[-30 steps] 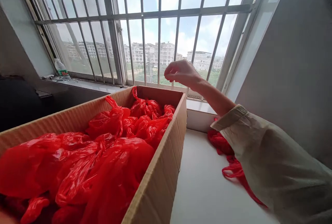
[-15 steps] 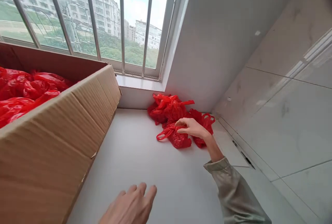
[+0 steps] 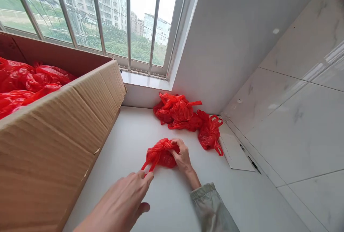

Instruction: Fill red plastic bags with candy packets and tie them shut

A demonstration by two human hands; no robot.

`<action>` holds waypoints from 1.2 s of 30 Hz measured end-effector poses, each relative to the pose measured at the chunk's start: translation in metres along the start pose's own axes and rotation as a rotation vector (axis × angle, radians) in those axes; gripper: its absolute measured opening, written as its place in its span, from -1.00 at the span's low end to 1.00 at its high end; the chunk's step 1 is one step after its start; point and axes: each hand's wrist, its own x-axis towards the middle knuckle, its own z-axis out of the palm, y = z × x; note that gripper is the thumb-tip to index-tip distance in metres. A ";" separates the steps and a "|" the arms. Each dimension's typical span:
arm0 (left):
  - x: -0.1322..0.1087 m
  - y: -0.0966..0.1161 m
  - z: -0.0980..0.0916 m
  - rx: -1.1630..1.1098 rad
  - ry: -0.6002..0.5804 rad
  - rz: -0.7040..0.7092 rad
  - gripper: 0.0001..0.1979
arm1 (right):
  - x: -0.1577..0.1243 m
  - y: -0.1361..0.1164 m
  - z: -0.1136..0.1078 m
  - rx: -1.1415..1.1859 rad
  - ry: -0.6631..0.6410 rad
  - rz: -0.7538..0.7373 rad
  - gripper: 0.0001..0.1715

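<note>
A tied red plastic bag [image 3: 161,155] is over the white tabletop in front of me, its contents hidden. My right hand [image 3: 182,155] grips the bag's right side, with thumb and fingers closed on the plastic. Toward the lower left, the bag's loop handles stretch to the fingertips of my left hand [image 3: 126,192]. Those fingers bend over the handles while the thumb sticks out apart below. Beyond my hands, a pile of red plastic bags [image 3: 181,112] lies against the wall, with another red bag [image 3: 209,135] at its right end.
On the left stands a large cardboard box [image 3: 88,106] with red plastic bags [image 3: 40,77] inside. A notebook [image 3: 236,153] and a black pen [image 3: 254,164] lie by the tiled wall at right. A barred window [image 3: 113,20] rises behind the table.
My right hand has taken a red bag from the front of the pile and brought it toward me. My left hand has moved forward to the bag's handles.
</note>
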 end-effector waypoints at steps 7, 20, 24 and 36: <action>0.074 0.029 -0.038 0.031 -0.093 -0.005 -0.81 | -0.003 -0.042 -0.006 0.160 -0.090 -0.056 -0.87; 0.111 -0.010 0.003 -0.207 0.064 -0.117 -0.97 | 0.011 -0.050 -0.001 0.239 -0.105 -0.060 -0.90; 0.112 -0.018 0.009 -0.154 0.125 -0.148 -0.94 | 0.011 -0.038 0.005 0.184 -0.074 -0.058 -0.84; 0.104 -0.043 0.060 -0.252 0.239 -0.144 -0.73 | 0.009 -0.003 0.017 -0.052 -0.202 -0.172 -0.68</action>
